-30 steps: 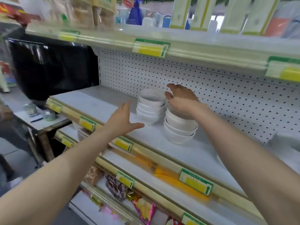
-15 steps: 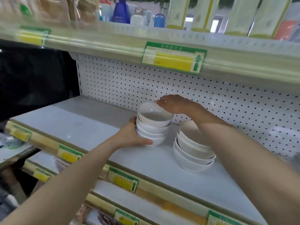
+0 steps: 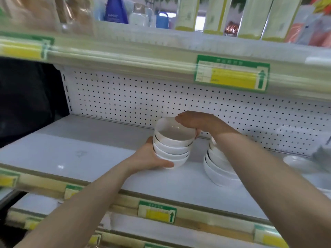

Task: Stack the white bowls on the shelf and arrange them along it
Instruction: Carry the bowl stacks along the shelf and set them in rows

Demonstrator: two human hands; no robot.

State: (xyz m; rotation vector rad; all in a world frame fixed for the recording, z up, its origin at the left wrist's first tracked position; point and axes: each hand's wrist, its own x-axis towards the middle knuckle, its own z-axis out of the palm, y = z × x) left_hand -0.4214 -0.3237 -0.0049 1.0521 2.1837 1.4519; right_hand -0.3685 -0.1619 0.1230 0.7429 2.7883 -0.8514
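Both hands hold bowl stack [image 3: 172,149] on shelf [image 3: 71,154]: left hand [image 3: 148,158] cups its base, right hand [image 3: 195,120] curls over the top rim. Second stack [image 3: 217,165] just right, partly behind forearm.

One wide-angle camera, worn on the person's head, gives the only view. It faces forward and slightly downward, close to a shop shelf [image 3: 71,154], whose board runs from the left edge to the lower right of the frame. The upper shelf [image 3: 143,56] crosses the top third, seen nearly edge-on, and the pegboard back panel [image 3: 125,97] fills the middle band. Both forearms rise from the bottom corners; the left hand [image 3: 148,158] and right hand [image 3: 197,120] meet at the stack of white bowls [image 3: 172,147] near the centre. The upper left is blurred.
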